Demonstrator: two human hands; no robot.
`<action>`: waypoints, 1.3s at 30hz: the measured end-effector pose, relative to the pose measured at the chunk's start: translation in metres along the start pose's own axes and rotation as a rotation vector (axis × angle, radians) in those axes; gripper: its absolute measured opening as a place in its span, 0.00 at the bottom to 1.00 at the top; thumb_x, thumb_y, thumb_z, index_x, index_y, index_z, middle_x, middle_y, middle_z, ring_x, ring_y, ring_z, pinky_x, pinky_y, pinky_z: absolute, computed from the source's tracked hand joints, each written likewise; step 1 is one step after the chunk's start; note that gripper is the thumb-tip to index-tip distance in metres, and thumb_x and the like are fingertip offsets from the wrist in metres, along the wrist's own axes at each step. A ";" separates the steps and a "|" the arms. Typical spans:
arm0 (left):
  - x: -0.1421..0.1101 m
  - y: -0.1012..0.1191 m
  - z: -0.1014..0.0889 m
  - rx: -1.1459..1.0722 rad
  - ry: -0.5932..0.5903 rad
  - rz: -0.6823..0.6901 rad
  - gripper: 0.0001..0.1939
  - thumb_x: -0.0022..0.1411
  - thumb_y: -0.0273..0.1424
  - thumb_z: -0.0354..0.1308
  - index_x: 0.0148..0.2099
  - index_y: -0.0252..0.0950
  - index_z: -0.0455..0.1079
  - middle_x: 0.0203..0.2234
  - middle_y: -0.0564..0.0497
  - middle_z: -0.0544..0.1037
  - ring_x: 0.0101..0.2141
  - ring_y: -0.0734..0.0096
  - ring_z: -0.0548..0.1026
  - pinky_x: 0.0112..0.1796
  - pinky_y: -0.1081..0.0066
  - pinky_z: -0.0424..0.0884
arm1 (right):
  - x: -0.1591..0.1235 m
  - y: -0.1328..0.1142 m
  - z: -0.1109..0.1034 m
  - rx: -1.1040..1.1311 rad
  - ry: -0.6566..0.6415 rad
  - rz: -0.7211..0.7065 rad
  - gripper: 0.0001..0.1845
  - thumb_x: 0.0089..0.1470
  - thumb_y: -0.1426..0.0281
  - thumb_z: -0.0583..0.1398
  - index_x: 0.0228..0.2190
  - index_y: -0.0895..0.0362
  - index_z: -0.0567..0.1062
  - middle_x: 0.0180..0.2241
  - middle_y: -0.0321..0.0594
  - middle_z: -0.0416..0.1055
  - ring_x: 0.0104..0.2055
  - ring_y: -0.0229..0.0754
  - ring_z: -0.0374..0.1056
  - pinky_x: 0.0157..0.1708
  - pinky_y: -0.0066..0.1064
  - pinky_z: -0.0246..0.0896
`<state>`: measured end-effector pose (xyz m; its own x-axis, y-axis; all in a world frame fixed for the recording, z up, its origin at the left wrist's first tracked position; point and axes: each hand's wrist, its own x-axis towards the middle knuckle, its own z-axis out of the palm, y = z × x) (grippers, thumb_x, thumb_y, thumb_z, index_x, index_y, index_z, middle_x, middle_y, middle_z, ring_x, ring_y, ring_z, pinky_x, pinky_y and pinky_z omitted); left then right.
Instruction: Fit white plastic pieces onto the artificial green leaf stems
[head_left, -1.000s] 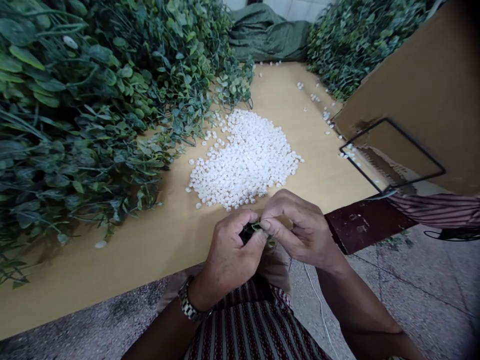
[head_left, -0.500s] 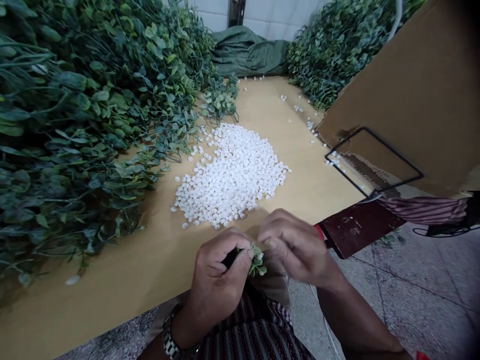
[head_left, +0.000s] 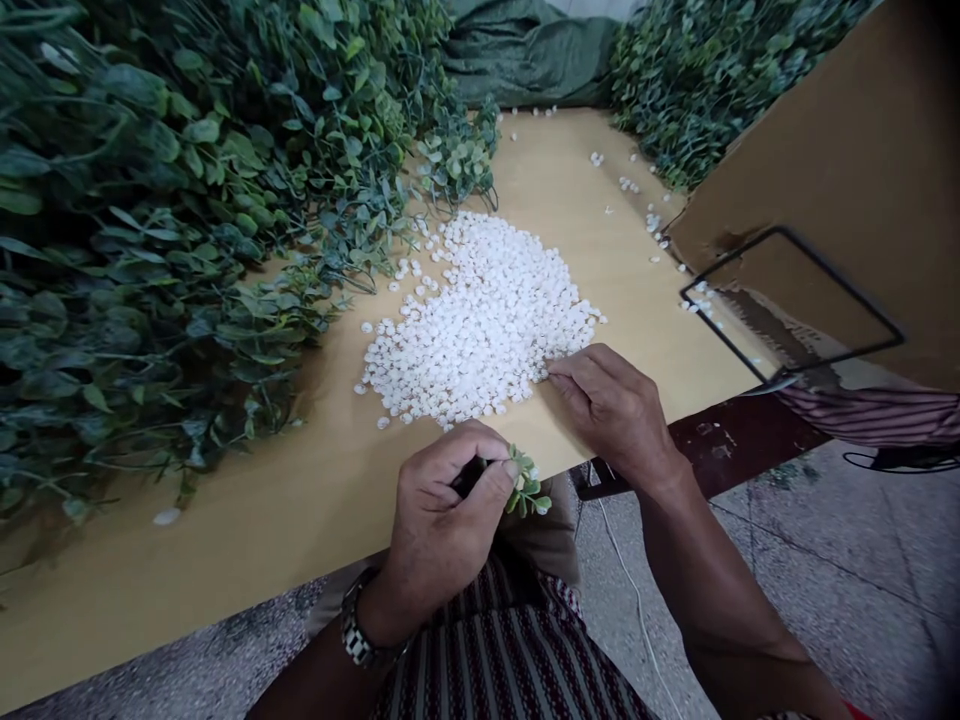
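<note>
My left hand (head_left: 450, 520) is closed, thumb against index finger, on a small artificial leaf sprig (head_left: 527, 490). The sprig's green leaves stick out to the right of the fingertips, with small white bits among them; its stem is hidden in the hand. Over at the lower right edge of a heap of small white plastic pieces (head_left: 480, 310) is my right hand (head_left: 615, 410). Its thumb and index finger are pinched together there, and whatever lies between the tips is too small to make out.
Thick piles of artificial greenery (head_left: 225, 200) cover the table's left side, and more greenery (head_left: 690, 90) lies at the back right. Green cloth (head_left: 532, 50) lies across the far end. A cardboard sheet (head_left: 832, 190) and a black wire frame (head_left: 840, 280) stand at the right edge of the tabletop (head_left: 300, 530).
My right hand has moved away from the sprig, forward to the heap's near right edge. My left hand keeps hold of the sprig. The camera view has tipped slightly downward.
</note>
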<state>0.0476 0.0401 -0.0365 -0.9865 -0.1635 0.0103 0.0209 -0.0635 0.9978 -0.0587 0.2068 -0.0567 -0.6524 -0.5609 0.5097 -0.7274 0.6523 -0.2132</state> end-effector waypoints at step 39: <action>-0.002 -0.003 0.000 -0.009 -0.006 0.040 0.07 0.57 0.23 0.55 0.27 0.34 0.68 0.24 0.52 0.70 0.19 0.80 0.64 0.16 0.77 0.57 | -0.002 0.014 -0.007 0.804 0.244 0.460 0.02 0.53 0.72 0.61 0.31 0.56 0.71 0.28 0.34 0.69 0.30 0.35 0.65 0.32 0.29 0.59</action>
<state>0.0495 0.0406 -0.0393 -0.9858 -0.1602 0.0508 0.0621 -0.0659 0.9959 -0.0663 0.2203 -0.0546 -0.9143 -0.1558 0.3740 -0.3990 0.1861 -0.8979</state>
